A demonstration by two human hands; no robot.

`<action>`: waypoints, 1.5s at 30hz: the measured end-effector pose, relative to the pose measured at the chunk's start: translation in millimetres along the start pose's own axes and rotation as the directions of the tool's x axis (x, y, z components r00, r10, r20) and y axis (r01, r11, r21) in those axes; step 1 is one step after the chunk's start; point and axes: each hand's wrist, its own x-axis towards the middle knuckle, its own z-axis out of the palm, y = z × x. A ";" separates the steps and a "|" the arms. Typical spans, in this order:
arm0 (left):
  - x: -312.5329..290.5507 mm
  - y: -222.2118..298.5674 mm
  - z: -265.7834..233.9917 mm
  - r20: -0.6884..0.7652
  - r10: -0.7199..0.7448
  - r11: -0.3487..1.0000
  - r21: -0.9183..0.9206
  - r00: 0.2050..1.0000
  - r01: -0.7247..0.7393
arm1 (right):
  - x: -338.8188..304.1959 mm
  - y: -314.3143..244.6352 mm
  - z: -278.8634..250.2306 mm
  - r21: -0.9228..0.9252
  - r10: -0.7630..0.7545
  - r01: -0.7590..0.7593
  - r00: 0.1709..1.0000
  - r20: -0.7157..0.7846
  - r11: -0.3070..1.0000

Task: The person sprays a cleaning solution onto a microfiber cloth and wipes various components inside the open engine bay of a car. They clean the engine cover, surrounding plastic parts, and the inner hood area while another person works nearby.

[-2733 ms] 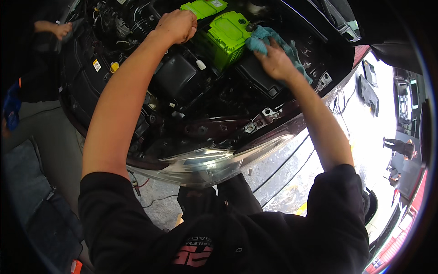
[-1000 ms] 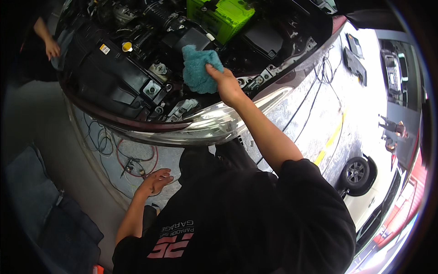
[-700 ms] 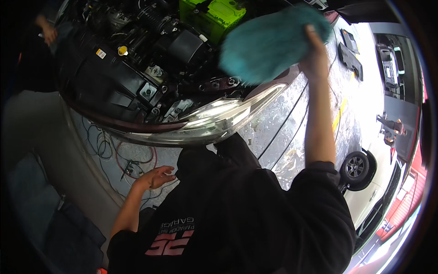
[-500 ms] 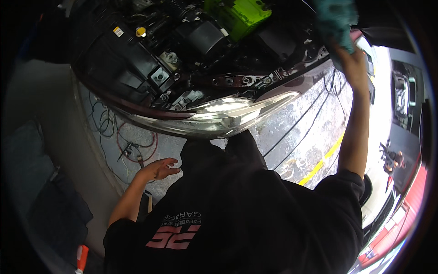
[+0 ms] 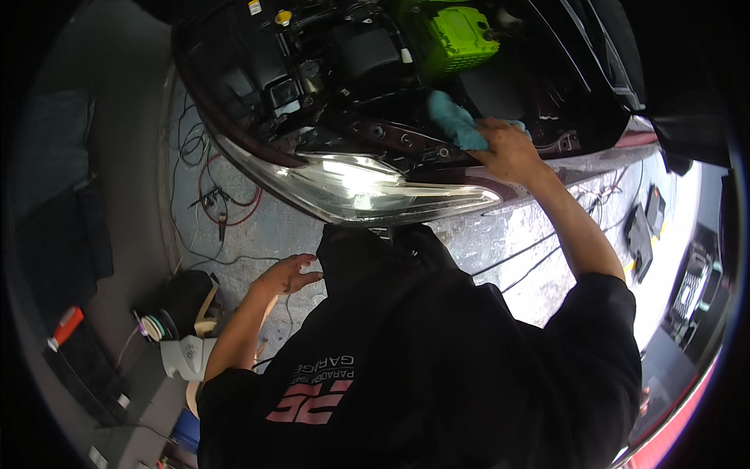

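Observation:
My right hand [image 5: 508, 151] grips a crumpled teal cloth [image 5: 455, 121] at the edge of the open engine bay, above the car's dark red fender. Part of the cloth sticks out past my fingers toward the engine. Just below and left of it is the clear headlight [image 5: 359, 191], with light glaring off its lens. My left hand [image 5: 287, 275] hangs beside my body with its fingers apart and nothing in it. A bright green battery cover [image 5: 465, 39] stands out among the black engine parts.
Cables and a red hose [image 5: 256, 205] lie coiled on the grey floor at the left. An orange-handled tool [image 5: 66, 327] rests at the far left. Near my left elbow stands a grey and black machine [image 5: 187, 356]. Dark flat parts [image 5: 641, 242] lie on the floor at the right.
My right hand has come down and to the left with the teal cloth, from high at the right to the bay's edge. The view has shifted; my left hand stays low and open.

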 end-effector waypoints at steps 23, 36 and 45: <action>33.0 135.5 -109.1 -0.548 0.636 0.732 0.652 0.543 -0.198 | -26.2 -59.3 42.3 -0.068 -0.178 0.165 0.940 -0.292 0.984; 26.4 156.1 -120.4 -0.523 0.463 0.803 0.590 0.715 -0.089 | -70.0 30.9 11.5 -0.234 0.170 -0.218 0.963 -0.211 0.948; 40.4 170.9 -88.2 -0.678 0.376 0.875 0.484 0.632 -0.002 | -106.0 176.1 -19.7 -0.147 0.225 -0.333 0.844 -0.487 0.931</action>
